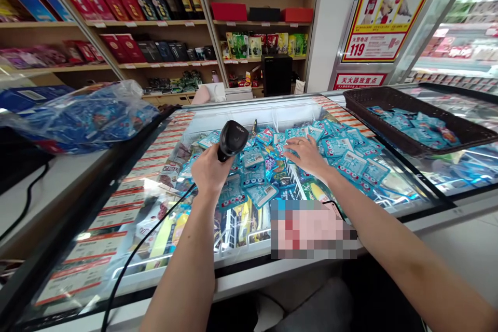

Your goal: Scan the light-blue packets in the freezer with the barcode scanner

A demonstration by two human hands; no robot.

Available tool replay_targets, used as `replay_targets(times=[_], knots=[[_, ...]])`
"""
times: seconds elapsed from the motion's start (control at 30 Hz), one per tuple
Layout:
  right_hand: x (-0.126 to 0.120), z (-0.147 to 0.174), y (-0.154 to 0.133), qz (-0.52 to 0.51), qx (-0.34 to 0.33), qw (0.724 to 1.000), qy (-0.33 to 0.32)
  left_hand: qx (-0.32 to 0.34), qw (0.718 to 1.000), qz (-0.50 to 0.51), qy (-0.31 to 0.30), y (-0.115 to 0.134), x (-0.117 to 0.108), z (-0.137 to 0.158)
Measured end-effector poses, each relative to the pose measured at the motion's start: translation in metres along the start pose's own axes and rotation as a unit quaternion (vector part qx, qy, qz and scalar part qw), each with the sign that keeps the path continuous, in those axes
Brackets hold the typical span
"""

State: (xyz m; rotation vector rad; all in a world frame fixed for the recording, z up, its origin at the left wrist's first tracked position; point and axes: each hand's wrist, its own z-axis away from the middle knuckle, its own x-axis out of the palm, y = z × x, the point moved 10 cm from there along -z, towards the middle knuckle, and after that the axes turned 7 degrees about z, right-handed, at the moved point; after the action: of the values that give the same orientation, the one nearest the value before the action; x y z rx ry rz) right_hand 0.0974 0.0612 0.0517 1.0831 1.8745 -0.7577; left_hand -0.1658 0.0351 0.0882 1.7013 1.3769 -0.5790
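My left hand [210, 170] is wrapped round the handle of a black barcode scanner [234, 137], its head tilted over the packets. Several small blue packets [261, 194] lie scattered on the glass top of a chest freezer [315, 109]; some show white barcode labels. My right hand [305, 154] has its fingers spread over the packets at the middle right, its fingertips at or just above them. Whether it touches one I cannot tell. A ring shows on one finger. The scanner's black cable [155, 225] runs down past my left forearm.
A dark brown basket [389, 94] with more blue packets stands at the right. A plastic bag [89, 119] full of blue packets sits at the left. A pixelated patch covers a phone [334, 210] at the front edge. Shelves with boxes and bottles line the back.
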Motion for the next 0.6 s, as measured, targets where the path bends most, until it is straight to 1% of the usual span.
replay_targets(times=[0.1,0.23,0.4,0.53,0.6], knots=[[0.001,-0.005,-0.016,-0.027,-0.028,0.999,-0.017,-0.005,1.000,0.005,0.007,-0.003,-0.002,0.000],[0.006,-0.011,-0.044,-0.027,-0.094,0.994,-0.052,0.003,1.000,0.005,0.020,-0.005,-0.004,0.000],[0.006,-0.016,-0.072,-0.008,-0.153,0.987,-0.048,0.012,0.999,0.011,0.027,-0.005,-0.007,0.001],[0.013,-0.020,-0.083,-0.008,-0.182,0.982,-0.057,0.013,0.999,0.016,0.025,-0.004,-0.008,0.001],[0.014,-0.022,-0.080,-0.026,-0.172,0.984,-0.049,0.014,0.999,0.016,0.024,-0.004,-0.007,0.001]])
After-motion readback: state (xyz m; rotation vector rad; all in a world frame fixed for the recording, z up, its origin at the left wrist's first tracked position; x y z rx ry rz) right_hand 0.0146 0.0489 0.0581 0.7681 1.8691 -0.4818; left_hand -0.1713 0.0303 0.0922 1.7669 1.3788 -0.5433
